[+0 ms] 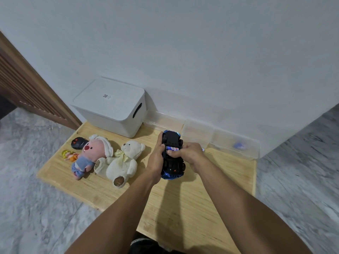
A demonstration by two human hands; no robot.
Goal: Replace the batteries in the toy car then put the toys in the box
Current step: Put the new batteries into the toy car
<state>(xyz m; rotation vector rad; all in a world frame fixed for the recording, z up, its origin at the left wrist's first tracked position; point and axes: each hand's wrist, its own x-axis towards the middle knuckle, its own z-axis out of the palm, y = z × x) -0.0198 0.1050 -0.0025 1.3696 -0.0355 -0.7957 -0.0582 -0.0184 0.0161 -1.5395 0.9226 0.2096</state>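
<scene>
Two bare forearms reach from the near edge toward the middle of a wooden table (pixel 183 202). Between the hands a blue toy car (pixel 172 154) is held upside down, its black underside facing up. The left hand (pixel 156 160) grips the car along its left side, fingers curled round the body. The right hand (pixel 189 153) pinches a battery (pixel 172 148) that lies across the car's underside, at what looks like the battery bay; whether it is going in or coming out cannot be told.

Left of the car lie a white teddy (pixel 124 162), a pink plush (pixel 91 154), a small doll (pixel 68 154) and a black remote (pixel 78 143), all on the table. At the far left a white box (pixel 111 109) stands against the wall with its lid on. Clear tubs (pixel 220 142) line the wall to the far right.

By the look of it the battery change is under way and unfinished. The bay is not yet covered, the box is unopened, and no toy has been packed.
</scene>
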